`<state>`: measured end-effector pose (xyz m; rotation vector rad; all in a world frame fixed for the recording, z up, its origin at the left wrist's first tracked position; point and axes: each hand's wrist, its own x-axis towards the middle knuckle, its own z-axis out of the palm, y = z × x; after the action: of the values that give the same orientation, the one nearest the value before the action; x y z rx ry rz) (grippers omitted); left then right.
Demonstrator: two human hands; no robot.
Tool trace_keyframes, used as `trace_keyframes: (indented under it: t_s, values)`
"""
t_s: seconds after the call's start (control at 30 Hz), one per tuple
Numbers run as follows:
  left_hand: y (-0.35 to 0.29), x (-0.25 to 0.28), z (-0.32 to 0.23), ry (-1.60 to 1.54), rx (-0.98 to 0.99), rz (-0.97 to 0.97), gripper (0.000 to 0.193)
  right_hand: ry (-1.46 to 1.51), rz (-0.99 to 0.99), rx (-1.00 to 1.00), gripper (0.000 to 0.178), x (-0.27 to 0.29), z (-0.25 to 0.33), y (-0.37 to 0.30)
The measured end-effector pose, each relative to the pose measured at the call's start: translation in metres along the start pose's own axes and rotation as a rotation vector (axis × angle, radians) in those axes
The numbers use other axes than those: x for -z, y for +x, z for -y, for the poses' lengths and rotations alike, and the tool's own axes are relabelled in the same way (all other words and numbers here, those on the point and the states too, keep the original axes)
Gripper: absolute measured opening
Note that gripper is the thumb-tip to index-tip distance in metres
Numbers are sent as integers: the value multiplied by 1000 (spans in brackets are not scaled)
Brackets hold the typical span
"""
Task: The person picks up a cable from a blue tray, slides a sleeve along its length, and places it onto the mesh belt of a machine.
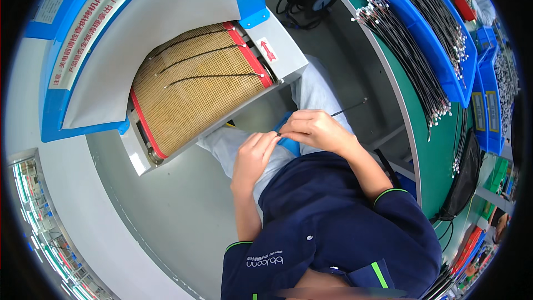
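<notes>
In front of my lap both hands meet at a small dark cable end. My left hand [255,158] pinches it between thumb and fingers. My right hand [317,130] is closed on the same thin black cable [348,106], whose other end sticks out to the right past the knuckles and has a small tip. Most of the cable between is hidden by my right fingers. Ahead to the left, three black cables [208,56] lie spaced apart across a tan mesh conveyor belt [191,103] with red edges.
A blue and white machine hood [161,39] arches over the belt's far side. At right, a green-topped table [408,86] bears a bundle of black cables [405,58] with white connectors and a blue bin [463,86] of more cables. A black bag [466,178] lies at its edge.
</notes>
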<state>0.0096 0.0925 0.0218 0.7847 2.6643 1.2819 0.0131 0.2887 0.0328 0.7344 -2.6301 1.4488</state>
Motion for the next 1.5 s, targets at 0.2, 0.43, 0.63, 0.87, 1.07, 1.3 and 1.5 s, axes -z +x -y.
trace_keyframes:
  t_s: [0.2, 0.43, 0.63, 0.87, 1.07, 1.3, 1.5]
  values:
    - [5, 1, -1, 125, -174, -125, 13, 101, 8, -41, 11, -2, 0, -1]
    - [4, -4, -1, 133, -223, -204, 15, 57, 1, -37, 12, -2, 0, 0]
    - [3, -3, 0, -6, -95, -178, 15, 96, -70, -27, 12, -1, -5, -2]
    - [1, -2, 1, -14, -80, -143, 13, -11, -108, 74, 12, -4, -5, -1]
    - [1, -3, -1, -30, -41, -179, 18, 4, -104, 52, 11, -4, -6, -2]
    - [1, -3, 1, 57, -151, -229, 17, 12, -101, 50, 10, -4, -5, 0]
    - [1, -3, 0, 39, -150, -271, 18, 71, -104, -2, 10, -5, -8, -3]
